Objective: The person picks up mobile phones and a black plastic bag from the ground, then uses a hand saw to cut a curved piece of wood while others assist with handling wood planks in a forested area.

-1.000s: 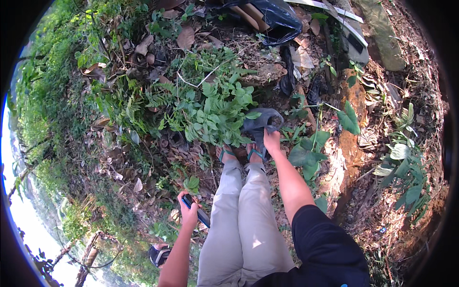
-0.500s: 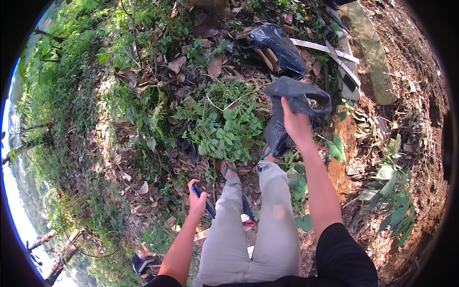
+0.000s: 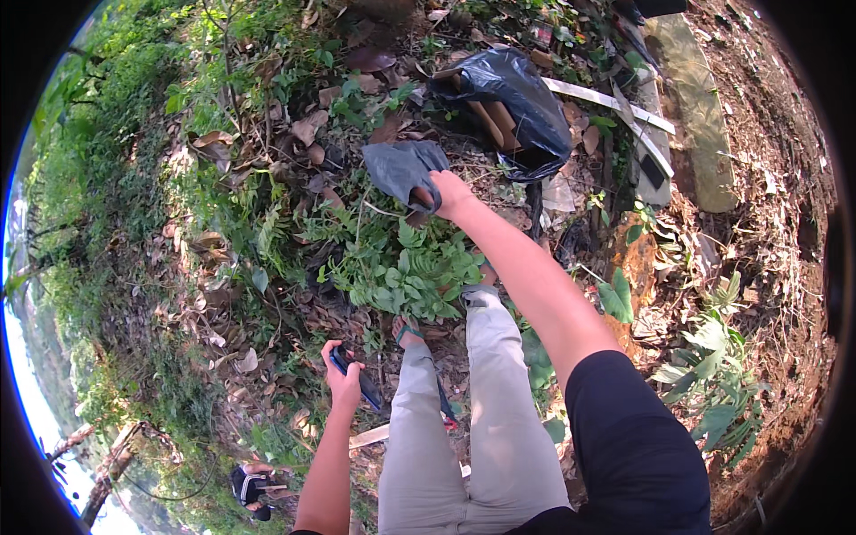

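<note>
Looking down through the head camera, I note the right hand (image 3: 450, 192) extended forward at full arm's reach, fingers closed on a crumpled dark grey bag (image 3: 403, 169), which hangs above the leaf litter and the edge of a green leafy plant (image 3: 406, 272). The bag is pinched at its lower right side; the rest of it spreads up and to the left of the hand. Just beyond and to the right lies a black plastic bag (image 3: 526, 107), open, with brown cardboard-like pieces (image 3: 489, 120) showing inside it. I record the two bags as near each other but apart.

The left hand (image 3: 343, 379) is held low beside the left leg, fingers wrapped around a dark, slim handle-shaped object (image 3: 357, 379); I cannot tell what kind of tool it is. Both legs in beige trousers (image 3: 464, 419) stand on ground covered with dry leaves, a sandal (image 3: 408, 332) visible on the left foot. Pale planks (image 3: 615, 98) lie right of the black bag on bare brown soil (image 3: 758, 178).
</note>
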Demonstrator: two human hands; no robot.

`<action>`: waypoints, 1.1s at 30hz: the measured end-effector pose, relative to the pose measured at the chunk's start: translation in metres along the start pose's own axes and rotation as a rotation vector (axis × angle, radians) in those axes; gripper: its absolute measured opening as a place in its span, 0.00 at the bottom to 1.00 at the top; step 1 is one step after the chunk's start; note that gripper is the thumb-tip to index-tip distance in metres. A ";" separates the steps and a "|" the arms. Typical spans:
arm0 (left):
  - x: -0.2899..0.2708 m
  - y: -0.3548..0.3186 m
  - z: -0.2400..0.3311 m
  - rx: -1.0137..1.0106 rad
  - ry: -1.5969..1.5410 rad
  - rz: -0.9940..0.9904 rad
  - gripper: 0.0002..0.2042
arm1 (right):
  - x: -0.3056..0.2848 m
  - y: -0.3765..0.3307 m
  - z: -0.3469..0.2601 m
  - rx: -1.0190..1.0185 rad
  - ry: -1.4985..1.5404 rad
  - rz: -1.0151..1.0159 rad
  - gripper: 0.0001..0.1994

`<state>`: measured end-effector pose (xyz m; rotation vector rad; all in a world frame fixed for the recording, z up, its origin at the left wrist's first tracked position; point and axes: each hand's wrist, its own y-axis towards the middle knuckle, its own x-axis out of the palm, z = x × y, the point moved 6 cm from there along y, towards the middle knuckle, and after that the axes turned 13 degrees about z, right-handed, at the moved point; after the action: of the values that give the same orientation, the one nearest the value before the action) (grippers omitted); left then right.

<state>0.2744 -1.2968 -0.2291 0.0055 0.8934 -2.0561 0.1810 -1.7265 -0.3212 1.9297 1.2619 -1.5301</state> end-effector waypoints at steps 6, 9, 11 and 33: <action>0.051 0.003 0.013 -0.062 -0.064 0.013 0.28 | -0.098 0.002 0.032 -0.038 0.413 0.289 0.43; 0.079 0.012 0.031 -0.027 -0.126 0.016 0.28 | -0.130 0.000 0.160 0.418 0.238 0.743 0.24; 0.093 0.020 0.043 -0.031 -0.124 0.038 0.28 | -0.125 -0.008 0.226 0.807 -0.004 0.654 0.31; 0.131 0.049 0.044 0.012 -0.099 0.225 0.29 | -0.089 0.104 0.311 0.791 0.042 0.786 0.24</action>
<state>0.2415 -1.4347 -0.2671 0.0103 0.7827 -1.8367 0.0850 -2.0490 -0.3704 2.4585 -0.2243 -1.6201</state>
